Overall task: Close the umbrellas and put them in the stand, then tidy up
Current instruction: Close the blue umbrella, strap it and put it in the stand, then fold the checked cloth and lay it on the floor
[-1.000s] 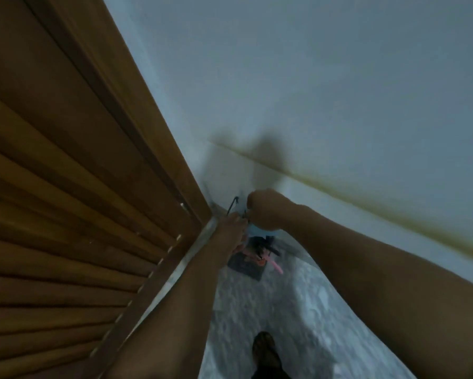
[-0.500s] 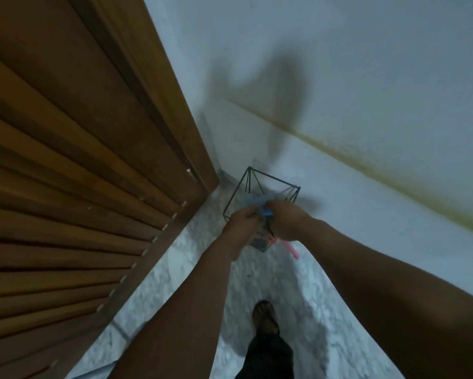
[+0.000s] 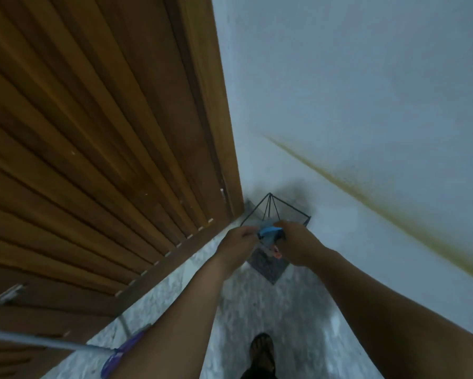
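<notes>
Fingers [image 3: 250, 232] of left hand [image 3: 236, 243] curled, pinching blue umbrella [image 3: 269, 231] from its left side. Umbrella folded, held above wire stand [image 3: 273, 212] in corner between wooden door [image 3: 93, 132] and white wall [image 3: 366, 91]. Right hand [image 3: 298, 242] gripping same umbrella from its right, fingers wrapped round it. Lower down on marble floor [image 3: 257, 302]: purple-tipped pole [image 3: 115, 354] at left, sandalled foot [image 3: 261, 351] further right.

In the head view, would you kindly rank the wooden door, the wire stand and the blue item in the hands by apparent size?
1. Wooden door
2. Wire stand
3. Blue item, partly hidden by both hands
</notes>
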